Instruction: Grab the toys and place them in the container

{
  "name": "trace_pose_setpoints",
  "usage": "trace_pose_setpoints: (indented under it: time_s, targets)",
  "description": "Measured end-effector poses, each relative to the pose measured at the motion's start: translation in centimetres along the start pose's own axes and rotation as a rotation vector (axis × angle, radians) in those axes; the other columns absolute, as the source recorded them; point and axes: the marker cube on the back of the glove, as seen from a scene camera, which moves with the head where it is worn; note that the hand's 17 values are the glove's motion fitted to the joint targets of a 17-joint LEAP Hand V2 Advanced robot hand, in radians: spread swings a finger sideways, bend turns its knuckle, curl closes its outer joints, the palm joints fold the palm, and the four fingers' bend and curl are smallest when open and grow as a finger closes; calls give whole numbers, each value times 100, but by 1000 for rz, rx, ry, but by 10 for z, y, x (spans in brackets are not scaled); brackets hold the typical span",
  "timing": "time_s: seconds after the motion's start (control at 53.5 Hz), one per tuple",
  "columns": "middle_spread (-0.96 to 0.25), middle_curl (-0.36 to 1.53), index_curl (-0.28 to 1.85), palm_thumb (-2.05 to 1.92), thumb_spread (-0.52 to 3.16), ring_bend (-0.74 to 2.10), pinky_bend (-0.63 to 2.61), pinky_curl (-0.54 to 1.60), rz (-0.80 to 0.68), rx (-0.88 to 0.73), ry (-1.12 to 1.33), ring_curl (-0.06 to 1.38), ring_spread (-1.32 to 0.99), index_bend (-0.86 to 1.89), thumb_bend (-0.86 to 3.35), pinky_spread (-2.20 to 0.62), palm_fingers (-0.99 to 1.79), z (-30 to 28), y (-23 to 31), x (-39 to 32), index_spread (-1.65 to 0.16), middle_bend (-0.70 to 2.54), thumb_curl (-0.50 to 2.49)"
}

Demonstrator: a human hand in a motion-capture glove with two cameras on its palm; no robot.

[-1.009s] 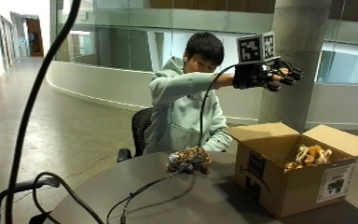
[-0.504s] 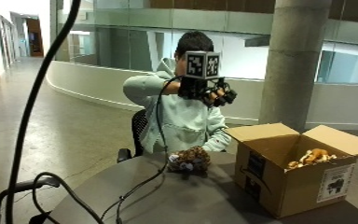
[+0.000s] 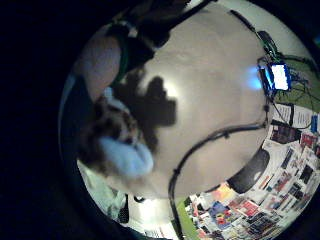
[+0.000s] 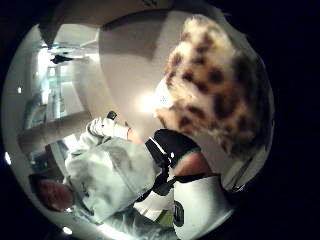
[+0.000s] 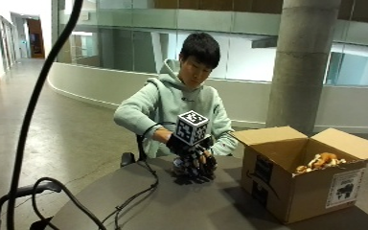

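A leopard-spotted plush toy (image 4: 220, 90) lies on the round grey table (image 5: 190, 211) in front of the person, and also shows in the little finger side palm view as plush toy (image 3: 117, 135). My gloved right hand (image 5: 193, 160) has come down right over it, fingers spread and pointing downward around it, so the outside view hides most of the toy. Nothing is gripped. An open cardboard box (image 5: 299, 191) stands on the table to the right of the hand, with tan plush toys (image 5: 318, 161) inside.
A black cable (image 5: 139, 191) trails across the table from the hand toward the near left edge. The box's flaps (image 5: 267, 136) stick out toward the hand. A black chair (image 5: 128, 158) stands behind the table.
My hand swung from high above the box leftward in front of the person, then dropped down onto the plush toy on the table. The box has not moved.
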Motion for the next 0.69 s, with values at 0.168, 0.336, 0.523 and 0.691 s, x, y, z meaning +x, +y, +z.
trace_pose_setpoints:
  time_s: [0.168,0.336,0.523,0.691]
  targets:
    - [-11,40,10,13,117,78,95,37,-3,145,39,42,-15,1,0,-6,40,13,-16,11,-18,38,35]
    - [-18,48,8,38,123,99,103,38,-39,278,42,47,-27,19,11,-29,90,8,-28,27,-18,57,42]
    - [-23,56,16,58,101,103,92,39,-56,313,18,52,-32,42,15,-37,114,8,-36,27,-24,65,55]
    - [-25,66,28,66,86,106,82,38,-41,240,-52,54,-33,73,16,-38,121,2,-45,31,-28,81,66]
